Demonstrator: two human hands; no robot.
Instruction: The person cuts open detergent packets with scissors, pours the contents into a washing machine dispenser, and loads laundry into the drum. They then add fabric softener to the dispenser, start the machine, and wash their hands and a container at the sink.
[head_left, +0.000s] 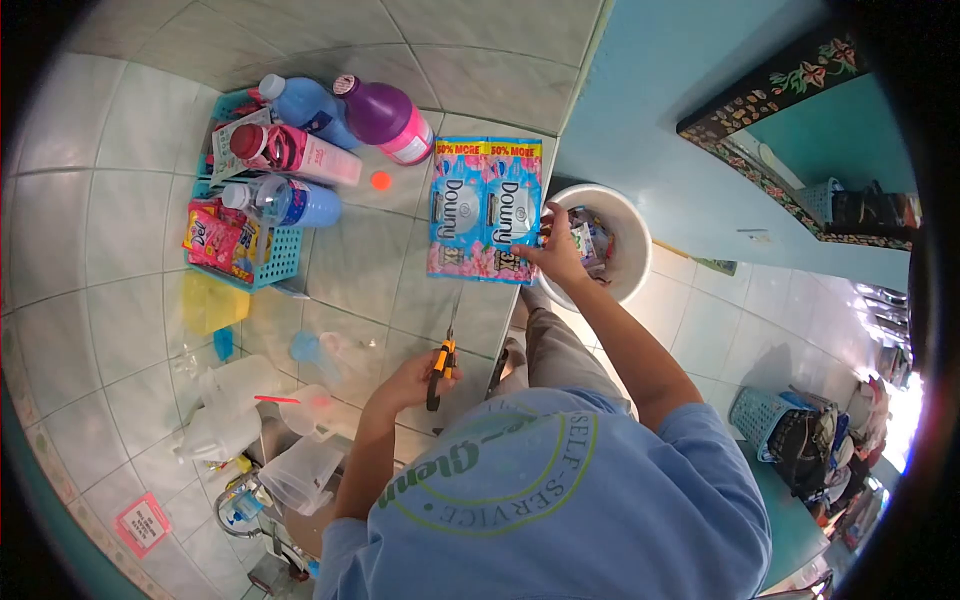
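Sachets (485, 210), a joined Downy pair, lie flat on the tiled counter (365, 265), their top edge near the wall (480, 75) and their lower right corner at the counter's edge. The right hand (556, 250) is partly curled at their right side, thumb on the front, fingers out past the edge; whether they press underneath, I cannot tell. The left hand (418, 382), below the sachets, is closed around the orange-and-black scissors (441, 366), whose blades point up at the sachets' bottom edge; whether the tips touch it is too fine to see.

Right of the sachets, beyond the counter's edge, the white bucket (634, 240) stands close by, wrappers (593, 252) inside. Left of the sachets, an orange cap (380, 180) lies near, with a purple bottle (385, 115) just up and left. A stretch of tile separates the sachets from the teal basket (283, 262) farther left, giving sideways room; more tile runs below them, around the scissors.
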